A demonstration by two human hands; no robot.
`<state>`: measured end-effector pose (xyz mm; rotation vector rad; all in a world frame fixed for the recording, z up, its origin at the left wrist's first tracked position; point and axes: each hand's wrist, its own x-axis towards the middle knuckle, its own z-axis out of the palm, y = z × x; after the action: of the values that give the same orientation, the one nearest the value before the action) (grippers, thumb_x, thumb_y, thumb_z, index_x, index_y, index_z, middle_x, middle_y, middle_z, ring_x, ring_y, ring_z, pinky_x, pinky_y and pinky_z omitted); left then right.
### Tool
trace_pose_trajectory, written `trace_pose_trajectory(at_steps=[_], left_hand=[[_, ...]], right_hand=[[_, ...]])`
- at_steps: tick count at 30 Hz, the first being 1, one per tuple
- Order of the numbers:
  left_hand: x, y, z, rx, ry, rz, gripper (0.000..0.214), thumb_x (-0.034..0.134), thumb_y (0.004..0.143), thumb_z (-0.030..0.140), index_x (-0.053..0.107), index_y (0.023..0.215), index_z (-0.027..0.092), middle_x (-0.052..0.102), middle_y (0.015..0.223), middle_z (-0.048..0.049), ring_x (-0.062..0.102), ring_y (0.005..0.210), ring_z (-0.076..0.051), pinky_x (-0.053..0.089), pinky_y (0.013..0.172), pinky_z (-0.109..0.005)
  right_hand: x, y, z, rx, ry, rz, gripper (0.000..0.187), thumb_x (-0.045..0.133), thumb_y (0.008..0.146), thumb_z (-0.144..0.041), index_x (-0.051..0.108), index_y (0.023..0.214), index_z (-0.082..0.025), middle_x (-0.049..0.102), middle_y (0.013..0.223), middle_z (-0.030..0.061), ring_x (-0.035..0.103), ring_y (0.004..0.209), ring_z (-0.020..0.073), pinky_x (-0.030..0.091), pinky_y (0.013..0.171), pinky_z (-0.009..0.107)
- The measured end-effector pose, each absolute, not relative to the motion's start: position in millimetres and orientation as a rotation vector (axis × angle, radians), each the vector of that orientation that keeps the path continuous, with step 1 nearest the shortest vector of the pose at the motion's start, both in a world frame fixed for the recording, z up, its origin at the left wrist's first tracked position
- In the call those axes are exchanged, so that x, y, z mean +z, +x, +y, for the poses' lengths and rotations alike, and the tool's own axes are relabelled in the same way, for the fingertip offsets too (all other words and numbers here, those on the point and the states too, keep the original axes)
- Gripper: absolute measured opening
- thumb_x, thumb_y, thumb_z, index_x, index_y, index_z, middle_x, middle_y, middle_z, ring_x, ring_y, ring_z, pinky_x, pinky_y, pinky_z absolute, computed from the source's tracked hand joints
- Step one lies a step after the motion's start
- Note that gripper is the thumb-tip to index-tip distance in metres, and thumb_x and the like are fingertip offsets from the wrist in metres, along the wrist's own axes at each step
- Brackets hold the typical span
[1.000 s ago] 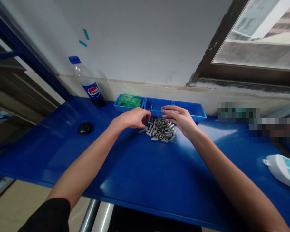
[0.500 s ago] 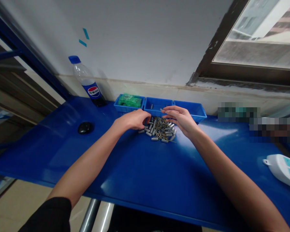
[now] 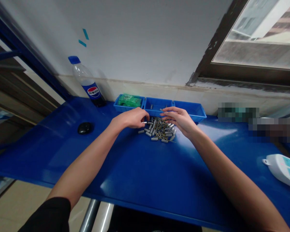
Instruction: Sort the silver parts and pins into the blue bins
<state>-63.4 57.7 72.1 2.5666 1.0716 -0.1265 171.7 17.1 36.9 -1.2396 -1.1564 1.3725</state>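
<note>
A heap of small silver metal cylinders and thin brass-coloured pins (image 3: 160, 130) lies on the blue table. At the heap's left edge, my left hand (image 3: 135, 118) pinches a small silver cylinder (image 3: 144, 122) between thumb and fingers. My right hand (image 3: 177, 118) hovers over the heap's upper right, its fingertips closed on a small silver piece (image 3: 161, 110); too little of that piece shows to name its kind. Just behind both hands stands the middle blue bin (image 3: 157, 112), with a few small metal parts inside.
Left of the middle bin, another blue bin (image 3: 118, 108) holds green packets (image 3: 129, 100). A third blue bin (image 3: 195, 116) stands to the right. A Pepsi bottle (image 3: 93, 90), a black mouse-like object (image 3: 84, 128) and a white power strip (image 3: 280, 166) rest on the table (image 3: 140, 180).
My left hand has risen slightly from the heap, and a silver cylinder now shows in its fingers. My right hand has barely moved.
</note>
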Motion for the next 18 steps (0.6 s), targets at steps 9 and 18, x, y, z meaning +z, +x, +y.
trace_pose_trajectory(at_steps=[9,18], left_hand=[[70,-60,57,0.486,2.422,0.967,0.021,0.067,0.081,0.02,0.075,0.098,0.013,0.076,0.084,-0.0066,0.065,0.071,-0.015,0.047,0.067,-0.025],[63,-48,54,0.802,2.194,0.914,0.018,0.077,0.075,0.029,0.067,0.076,0.014,0.072,0.076,-0.0029,0.067,0.069,-0.013,0.05,0.064,-0.023]], right_hand=[[31,171,17,1.393,-1.341,-1.326,0.011,0.071,0.089,-0.023,0.075,0.098,-0.019,0.081,0.092,0.0092,0.073,0.077,0.0153,0.056,0.066,0.026],[35,170,14,1.57,-1.234,-1.331,0.016,0.074,0.092,-0.03,0.074,0.103,-0.018,0.081,0.097,0.011,0.076,0.08,0.0156,0.059,0.069,0.025]])
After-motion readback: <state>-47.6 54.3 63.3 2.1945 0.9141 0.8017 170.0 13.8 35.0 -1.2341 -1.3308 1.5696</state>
